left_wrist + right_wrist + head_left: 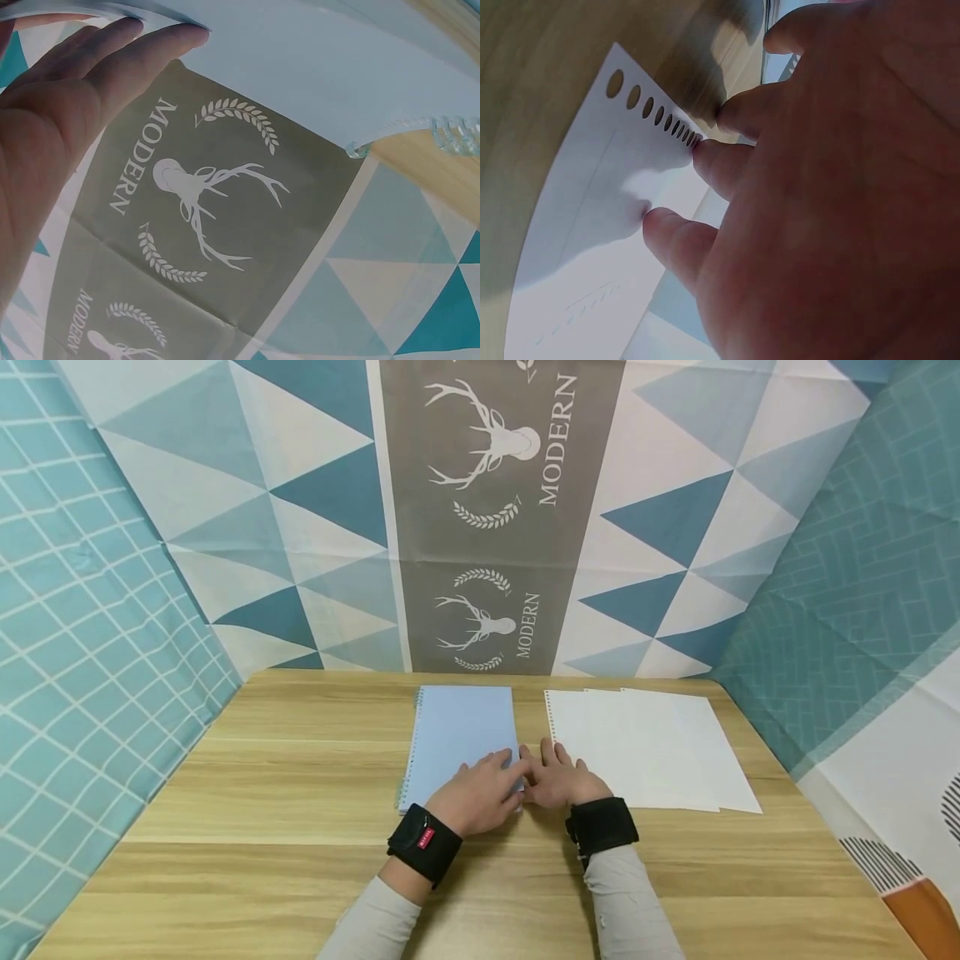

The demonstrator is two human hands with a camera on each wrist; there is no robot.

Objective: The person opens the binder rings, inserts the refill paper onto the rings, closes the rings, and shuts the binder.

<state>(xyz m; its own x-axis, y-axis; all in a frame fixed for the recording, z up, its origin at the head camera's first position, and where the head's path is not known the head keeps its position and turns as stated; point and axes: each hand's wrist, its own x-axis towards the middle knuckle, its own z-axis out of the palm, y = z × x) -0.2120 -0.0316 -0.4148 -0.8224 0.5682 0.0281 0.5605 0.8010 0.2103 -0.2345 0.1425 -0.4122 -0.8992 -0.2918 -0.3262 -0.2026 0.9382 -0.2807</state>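
A light blue spiral notebook (461,727) lies closed on the table, its coil (457,135) along the left side. My left hand (480,793) reaches over its lower right part, index finger and thumb pinching the right edge; in the left wrist view the fingers (150,52) lie on the pale cover and the edge beside them curves up. Close by on the right, my right hand (562,777) rests palm down, fingers spread. Two of its fingertips (671,229) touch a white punched sheet (585,217), while the thumb side is by the notebook's edge.
Several white sheets (660,747) overlap in a fan on the right, holes along the leftmost edge. The wooden table (262,877) ends at a patterned cloth backdrop (480,543), with cloth also along both sides.
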